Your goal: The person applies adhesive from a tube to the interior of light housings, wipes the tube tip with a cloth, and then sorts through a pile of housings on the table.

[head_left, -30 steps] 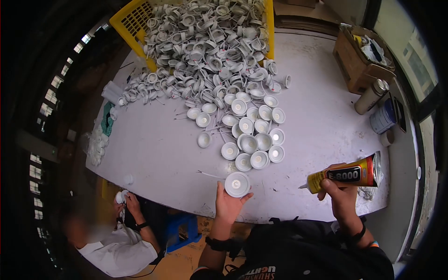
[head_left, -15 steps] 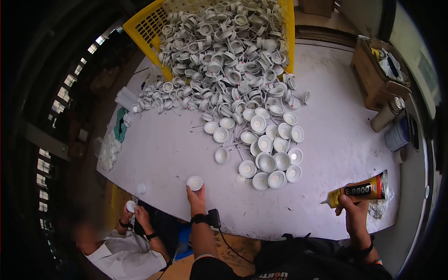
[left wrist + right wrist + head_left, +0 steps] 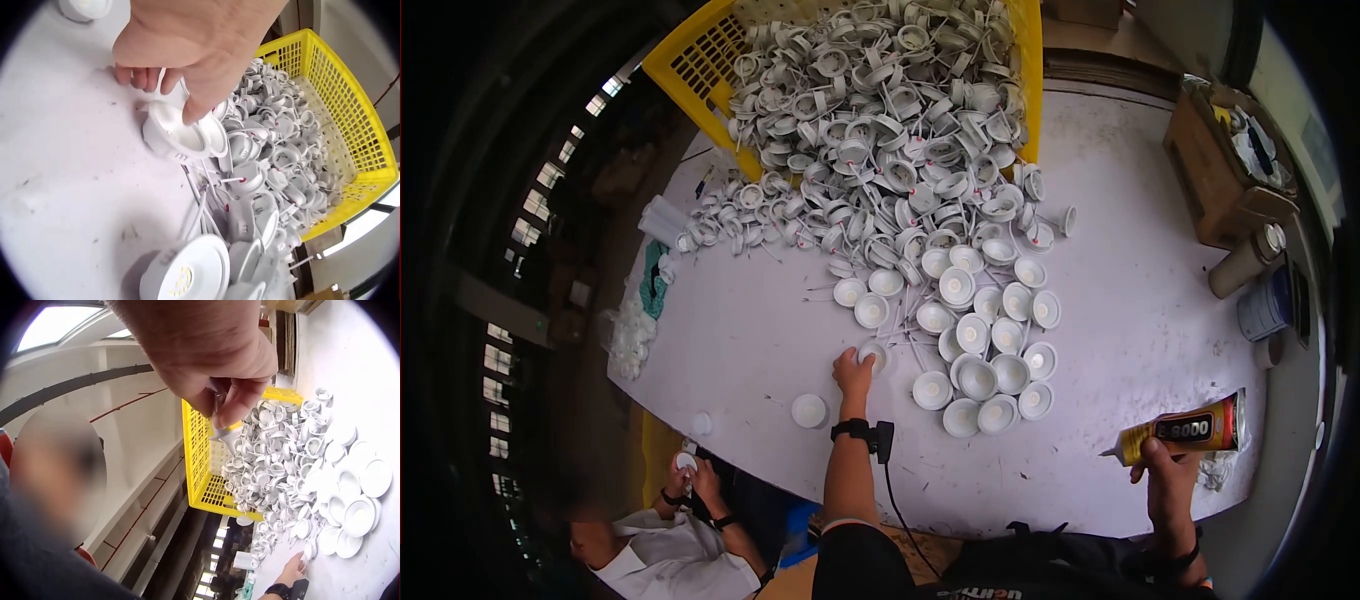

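My left hand (image 3: pixel 855 375) is at a lone white downlight (image 3: pixel 878 357) on the table. In the left wrist view, its thumb (image 3: pixel 191 110) overlaps the rim of that downlight (image 3: pixel 172 139), and the other fingers hang loosely bent behind it. Another white downlight (image 3: pixel 809 411) lies on the table to the left, its wire beside it. My right hand (image 3: pixel 1168 480) grips a yellow and black E-8000 glue tube (image 3: pixel 1195 428), its nozzle pointing left. In the right wrist view the hand hides most of the tube.
A yellow crate (image 3: pixel 1027 90) at the back spills a heap of white lamp rings. Several downlights (image 3: pixel 977 380) lie face up in a cluster right of my left hand. A cardboard box (image 3: pixel 1208 185) and a flask (image 3: pixel 1246 265) stand at right. Another person (image 3: pixel 670 555) works at left.
My left hand carried a downlight leftward and let go of it on the table, then moved right and forward to another. The right hand still holds the glue tube.
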The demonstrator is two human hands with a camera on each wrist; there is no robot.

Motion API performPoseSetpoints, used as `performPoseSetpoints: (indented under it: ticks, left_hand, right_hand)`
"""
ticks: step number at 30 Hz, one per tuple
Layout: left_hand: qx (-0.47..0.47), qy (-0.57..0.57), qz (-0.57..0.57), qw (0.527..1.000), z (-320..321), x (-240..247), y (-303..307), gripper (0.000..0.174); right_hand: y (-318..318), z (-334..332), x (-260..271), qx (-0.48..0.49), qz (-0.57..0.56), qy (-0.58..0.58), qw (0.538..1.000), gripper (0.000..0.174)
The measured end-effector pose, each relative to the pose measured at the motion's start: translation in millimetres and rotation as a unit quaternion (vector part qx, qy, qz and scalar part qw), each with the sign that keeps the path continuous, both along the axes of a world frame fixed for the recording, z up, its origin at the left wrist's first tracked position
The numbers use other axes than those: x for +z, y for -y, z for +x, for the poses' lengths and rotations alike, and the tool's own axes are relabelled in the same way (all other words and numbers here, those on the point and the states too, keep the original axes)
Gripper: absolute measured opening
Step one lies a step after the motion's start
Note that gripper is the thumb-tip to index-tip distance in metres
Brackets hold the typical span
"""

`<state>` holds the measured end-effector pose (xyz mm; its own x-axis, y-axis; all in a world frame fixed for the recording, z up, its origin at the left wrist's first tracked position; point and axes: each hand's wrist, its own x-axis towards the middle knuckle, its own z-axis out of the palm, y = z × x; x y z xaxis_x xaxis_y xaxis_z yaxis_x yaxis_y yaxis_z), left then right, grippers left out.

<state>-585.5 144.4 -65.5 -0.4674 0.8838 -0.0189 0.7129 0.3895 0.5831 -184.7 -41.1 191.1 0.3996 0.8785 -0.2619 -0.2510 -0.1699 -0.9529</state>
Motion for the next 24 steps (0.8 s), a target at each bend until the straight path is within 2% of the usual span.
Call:
performPoseSetpoints:
  ticks: [4, 6, 7, 9, 10, 12, 13, 15, 16, 18, 19, 20, 22, 24]
  left_hand:
    - [-0.061, -0.076, -0.035, 0.995, 4, 10, -2, 0.037]
    - [-0.054, 0.108, -0.085, 0.989, 8, 13, 2, 0.030]
    - [-0.054, 0.109, -0.087, 0.989, 11, 19, 6, 0.030]
    - [-0.018, 0.192, -0.200, 0.961, 19, 37, 18, 0.031]
    - [-0.016, 0.193, -0.200, 0.961, 20, 42, 27, 0.031]
    - [0.015, 0.380, -0.260, 0.888, 20, 49, 52, 0.034]
    - [0.015, 0.380, -0.261, 0.887, 22, 55, 67, 0.034]
    - [0.030, 0.530, -0.249, 0.810, 26, 68, 97, 0.034]
    - [0.029, 0.530, -0.251, 0.809, 25, 67, 110, 0.034]
    - [0.086, 0.659, -0.191, 0.722, 23, 66, 138, 0.033]
    - [0.083, 0.698, -0.167, 0.692, 26, 69, 151, 0.037]
    - [0.078, 0.701, -0.171, 0.688, 31, 76, 161, 0.037]
    - [-0.012, 0.731, -0.107, 0.674, 51, 94, 180, 0.045]
    - [-0.043, 0.753, -0.102, 0.649, 91, 139, 193, 0.048]
  right_hand:
    - [-3, 0, -2, -0.007, -0.009, 0.006, 1.000, 0.025]
    - [-3, -2, -1, -0.002, -0.010, 0.000, 1.000, 0.025]
    - [-2, -3, -1, -0.001, -0.007, -0.004, 1.000, 0.025]
    - [1, -4, 0, 0.006, 0.003, -0.012, 1.000, 0.027]
    - [3, -5, 2, 0.008, 0.003, -0.011, 1.000, 0.027]
    - [8, -5, 5, 0.012, 0.021, -0.011, 1.000, 0.027]
    - [11, -3, 6, 0.021, 0.021, -0.013, 0.999, 0.026]
    - [17, -3, 9, 0.022, 0.023, -0.018, 0.999, 0.026]
    - [21, -2, 10, 0.024, 0.025, -0.024, 0.999, 0.026]
    - [28, -1, 12, 0.025, 0.025, -0.028, 0.999, 0.026]
    - [30, -3, 16, 0.033, 0.033, -0.027, 0.999, 0.027]
    - [33, -4, 20, 0.039, 0.041, -0.024, 0.998, 0.028]
    - [41, -2, 21, 0.049, 0.048, -0.036, 0.997, 0.030]
    - [47, -1, 22, 0.062, 0.069, -0.058, 0.994, 0.028]
